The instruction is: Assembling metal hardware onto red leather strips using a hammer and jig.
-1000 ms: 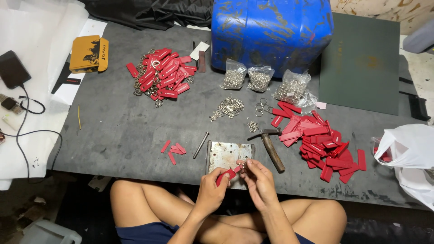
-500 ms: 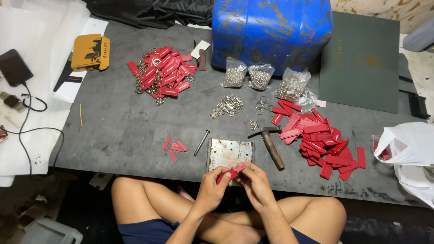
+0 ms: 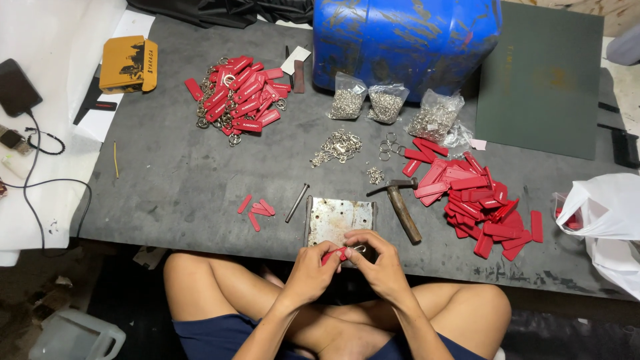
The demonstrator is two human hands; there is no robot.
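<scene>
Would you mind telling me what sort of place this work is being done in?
Probably a small home workshop for assembling key tags, on the floor: a grey mat with a heap of loose red tags, bags of metal rings, a hammer and a metal plate.

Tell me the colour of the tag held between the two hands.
Red: the tag, pinched between left hand and right hand, head view.

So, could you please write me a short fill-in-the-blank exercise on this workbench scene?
1. Both hands hold a small ____ tag above the metal plate.
2. The hammer lies just ____ of that plate.
3. Three clear bags of metal rings sit in front of the big ____ drum.

Missing words: red; right; blue
</scene>
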